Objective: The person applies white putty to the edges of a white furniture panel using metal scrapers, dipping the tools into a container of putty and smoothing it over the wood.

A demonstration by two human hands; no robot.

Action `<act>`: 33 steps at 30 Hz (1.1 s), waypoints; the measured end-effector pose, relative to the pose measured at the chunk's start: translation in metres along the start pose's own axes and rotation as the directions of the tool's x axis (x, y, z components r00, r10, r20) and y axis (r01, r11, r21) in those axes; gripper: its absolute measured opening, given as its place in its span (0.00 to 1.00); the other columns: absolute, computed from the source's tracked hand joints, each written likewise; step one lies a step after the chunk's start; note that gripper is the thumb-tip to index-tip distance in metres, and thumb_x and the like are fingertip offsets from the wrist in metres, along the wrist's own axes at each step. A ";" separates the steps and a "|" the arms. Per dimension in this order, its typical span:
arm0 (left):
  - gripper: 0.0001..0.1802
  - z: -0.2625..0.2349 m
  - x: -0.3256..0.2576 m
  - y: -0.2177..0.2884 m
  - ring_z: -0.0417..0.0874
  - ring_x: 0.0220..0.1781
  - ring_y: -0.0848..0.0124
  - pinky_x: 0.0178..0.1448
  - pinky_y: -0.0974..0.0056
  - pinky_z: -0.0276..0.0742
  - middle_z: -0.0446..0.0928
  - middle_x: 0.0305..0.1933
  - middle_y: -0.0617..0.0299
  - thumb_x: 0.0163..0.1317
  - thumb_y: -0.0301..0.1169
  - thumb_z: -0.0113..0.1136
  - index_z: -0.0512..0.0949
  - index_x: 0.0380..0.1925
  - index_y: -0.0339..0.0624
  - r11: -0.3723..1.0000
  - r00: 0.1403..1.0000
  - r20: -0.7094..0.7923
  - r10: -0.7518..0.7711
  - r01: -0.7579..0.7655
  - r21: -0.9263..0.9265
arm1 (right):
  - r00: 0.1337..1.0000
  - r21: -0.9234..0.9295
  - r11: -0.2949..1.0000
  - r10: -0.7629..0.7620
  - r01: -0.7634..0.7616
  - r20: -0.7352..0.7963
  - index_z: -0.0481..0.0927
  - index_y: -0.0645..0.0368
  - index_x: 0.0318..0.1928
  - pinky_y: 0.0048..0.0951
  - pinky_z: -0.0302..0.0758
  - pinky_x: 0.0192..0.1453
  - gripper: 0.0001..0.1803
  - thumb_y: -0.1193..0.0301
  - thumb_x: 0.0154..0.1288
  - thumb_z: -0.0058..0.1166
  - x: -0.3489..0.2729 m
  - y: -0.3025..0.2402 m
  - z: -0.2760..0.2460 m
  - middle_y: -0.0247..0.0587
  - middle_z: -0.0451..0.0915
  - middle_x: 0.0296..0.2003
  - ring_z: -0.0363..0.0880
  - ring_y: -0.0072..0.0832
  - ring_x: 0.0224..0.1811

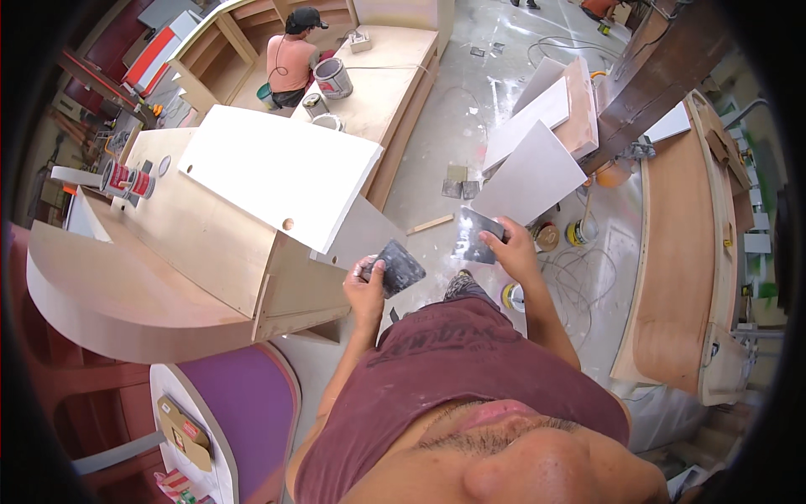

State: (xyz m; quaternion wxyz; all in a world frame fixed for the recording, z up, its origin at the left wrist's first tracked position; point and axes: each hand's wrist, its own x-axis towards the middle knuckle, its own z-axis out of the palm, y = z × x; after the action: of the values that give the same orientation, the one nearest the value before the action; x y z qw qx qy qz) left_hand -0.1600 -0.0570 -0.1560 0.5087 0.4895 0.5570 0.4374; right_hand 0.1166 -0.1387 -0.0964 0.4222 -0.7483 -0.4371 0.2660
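Note:
My left hand [365,290] is closed on the edge of a flat dark putty spreader [396,270], a square-cornered plate with pale smears across it. In my right hand [514,250] is a second putty spreader [470,231], with a thick white patch of filler on its left side. The two spreaders are apart, held in front of my body above the floor. Beyond my left hand lies a large white panel [281,172] with round holes near its edge, resting on a wooden counter. The right spreader is close to a pale board [529,176] that leans on other boards.
A person [290,63] in an orange shirt and dark cap sits by the far counter [390,67]. Cans [333,78] stand on it. Red-labelled tins [126,181] stand on the left counter. A pillar [663,71], tubs [579,233] and loose cable [588,281] are at right.

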 end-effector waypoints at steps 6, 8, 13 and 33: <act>0.08 0.047 0.035 0.000 0.77 0.37 0.79 0.44 0.73 0.73 0.80 0.36 0.64 0.64 0.24 0.59 0.79 0.42 0.32 0.998 0.980 0.196 0.046 -0.037 -0.053 | 0.986 0.118 0.988 0.115 -0.101 -0.120 0.80 0.66 0.40 0.26 0.71 0.31 0.12 0.69 0.60 0.61 0.039 0.037 -0.025 0.35 0.78 0.23 0.73 0.18 0.25; 0.08 0.062 0.053 0.011 0.76 0.35 0.80 0.41 0.74 0.72 0.79 0.34 0.66 0.64 0.25 0.60 0.79 0.41 0.32 0.999 0.980 0.197 0.033 -0.030 -0.016 | 0.973 0.079 0.996 0.066 -0.049 -0.220 0.81 0.65 0.40 0.25 0.72 0.31 0.12 0.69 0.60 0.61 0.065 0.039 -0.034 0.35 0.79 0.23 0.74 0.18 0.25; 0.08 0.117 0.099 0.031 0.73 0.29 0.84 0.32 0.76 0.67 0.78 0.30 0.70 0.63 0.27 0.62 0.80 0.39 0.35 0.999 0.992 0.123 0.007 -0.011 0.034 | 0.982 0.074 0.996 0.056 -0.043 -0.180 0.81 0.65 0.41 0.26 0.73 0.33 0.12 0.69 0.60 0.61 0.150 0.037 -0.060 0.37 0.79 0.24 0.74 0.20 0.25; 0.09 0.200 0.230 0.066 0.76 0.38 0.77 0.47 0.72 0.72 0.77 0.37 0.64 0.57 0.18 0.54 0.76 0.39 0.36 0.849 0.966 -0.238 -0.105 -0.037 -0.528 | 0.982 0.100 0.987 -0.141 0.129 0.128 0.80 0.65 0.40 0.30 0.75 0.36 0.14 0.67 0.61 0.60 0.366 0.019 -0.062 0.49 0.81 0.28 0.79 0.30 0.28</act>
State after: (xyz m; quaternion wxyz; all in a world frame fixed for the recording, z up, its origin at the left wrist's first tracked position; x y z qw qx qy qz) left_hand 0.0454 0.1777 -0.1426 0.5544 0.2599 0.4854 0.6241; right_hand 0.3464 0.1530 -0.0921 0.4424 -0.6773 -0.5017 0.3062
